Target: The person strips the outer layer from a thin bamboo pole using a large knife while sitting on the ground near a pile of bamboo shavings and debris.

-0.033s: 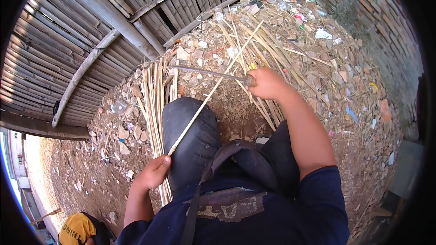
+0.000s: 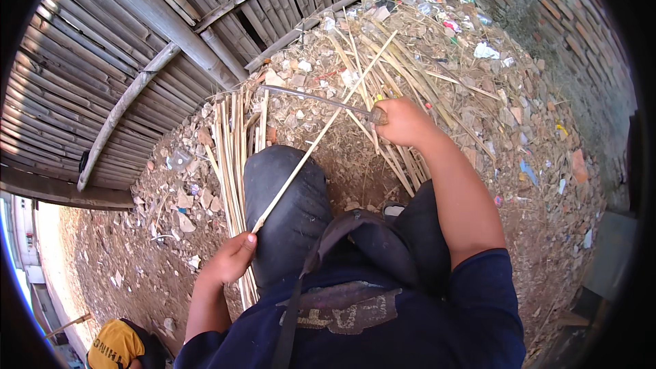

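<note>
My left hand [image 2: 232, 260] is closed around the lower end of a long, thin bamboo strip [image 2: 292, 178], which slants up and away to the right across my left knee. My right hand [image 2: 406, 123] grips the handle of a long knife [image 2: 301, 96]. Its narrow dark blade points left and crosses the strip beyond my knee; whether the two touch, I cannot tell. Beside my left leg lies a bundle of pale bamboo strips [image 2: 236, 164], pointing away from me. More strips [image 2: 393, 68] are scattered on the ground ahead, to the right.
A slatted bamboo wall [image 2: 137, 34] closes off the left and far left. On the right rises a brick wall [image 2: 540, 0]. Stones and litter [image 2: 437, 0] cover the ground. At the lower left is a person in a yellow shirt [image 2: 116, 345].
The knife has shifted very slightly, its blade tip a little to the left and up. My left hand and the strip look still.
</note>
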Demonstrator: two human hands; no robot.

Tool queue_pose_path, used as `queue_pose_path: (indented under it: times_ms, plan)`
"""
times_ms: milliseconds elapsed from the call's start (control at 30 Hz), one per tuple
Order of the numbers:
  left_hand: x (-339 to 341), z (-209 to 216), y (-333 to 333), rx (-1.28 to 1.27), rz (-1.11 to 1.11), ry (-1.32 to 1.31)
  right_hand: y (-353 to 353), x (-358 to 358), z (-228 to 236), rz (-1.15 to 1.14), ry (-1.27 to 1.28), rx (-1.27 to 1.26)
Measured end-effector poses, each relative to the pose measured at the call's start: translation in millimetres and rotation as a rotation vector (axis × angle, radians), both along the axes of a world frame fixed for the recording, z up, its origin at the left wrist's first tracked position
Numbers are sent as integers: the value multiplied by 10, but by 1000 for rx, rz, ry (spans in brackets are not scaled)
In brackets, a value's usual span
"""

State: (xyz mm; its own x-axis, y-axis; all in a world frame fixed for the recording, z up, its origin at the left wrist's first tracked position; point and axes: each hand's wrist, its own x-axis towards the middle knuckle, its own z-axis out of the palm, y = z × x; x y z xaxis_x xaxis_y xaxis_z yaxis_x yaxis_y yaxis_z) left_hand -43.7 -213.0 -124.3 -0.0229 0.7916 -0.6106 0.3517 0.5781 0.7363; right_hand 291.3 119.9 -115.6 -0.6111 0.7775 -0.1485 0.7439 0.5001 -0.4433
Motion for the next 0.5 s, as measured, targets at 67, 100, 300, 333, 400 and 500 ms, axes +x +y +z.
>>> queue_pose_path:
  times_ms: [67, 100, 300, 333, 400, 500]
  plan:
    - [0, -25, 7, 19, -19, 55, -28, -26, -6, -58, 19, 45]
    - [-24, -57, -7, 40, -40, 73, -104, -88, 19, -55, 17, 45]
    - [-15, -74, -42, 50, -41, 143, -97, -191, -19, 62, -20, -106]
    - [-18, -81, -13, 35, -38, 154, 4, -140, -45, -23, 26, -95]
    - [40, 18, 35, 71, -68, 198, 76, -52, -41, -80, 12, -93]
    - [64, 113, 64, 108, -103, 259, -42, -122, 41, -93, -94, -67]
